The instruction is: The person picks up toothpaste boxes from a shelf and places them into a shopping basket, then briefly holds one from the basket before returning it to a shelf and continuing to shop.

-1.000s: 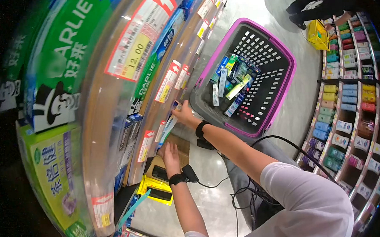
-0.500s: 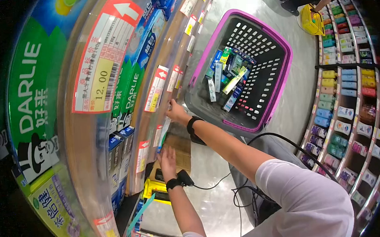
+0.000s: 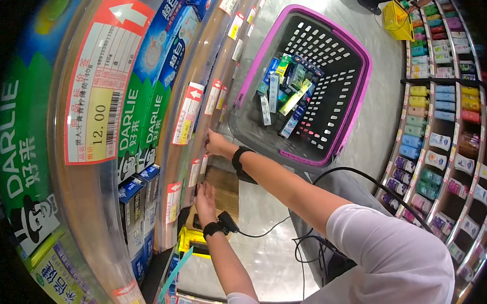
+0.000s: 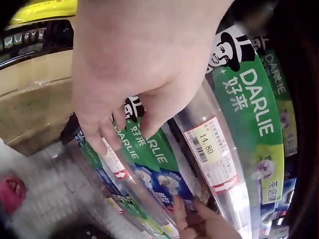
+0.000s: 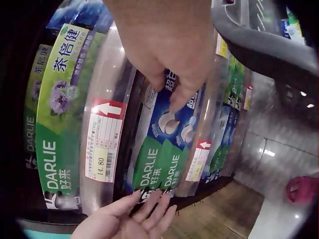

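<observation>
Shelf unit [image 3: 90,176] fills the left of the head view, tiers running front to back, each front edge capped by a clear rail w/ price tags. The aisle floor [image 3: 374,123] to the right is the open room (a second shelf run lines its far side). Purple basket [image 3: 354,52] sits on that floor close to the shelf front, leaving only a narrow gap along the shelf edge; toothpaste cartons lie loose in its near-left corner.

Darlie toothpaste boxes [image 5: 162,169] stand packed side by side on the lower shelf, long axis upright, green-and-blue printed faces turned out to the aisle, bottoms behind the clear rail. A brown cardboard box [image 3: 223,189] sits at floor level against the shelf foot, between the two arms.

Right hand [image 3: 215,144] is at the shelf front edge, fingers [image 5: 179,97] curled down onto the top of a blue-green box face (grip not clear, can't tell if it pinches). Left hand [image 3: 204,197] is lower on the same front, fingers [image 5: 149,206] straight and close together, tips laid on the boxes just under the rail. 14.80 price tag [image 4: 209,152] sits on the rail between the hands.
</observation>
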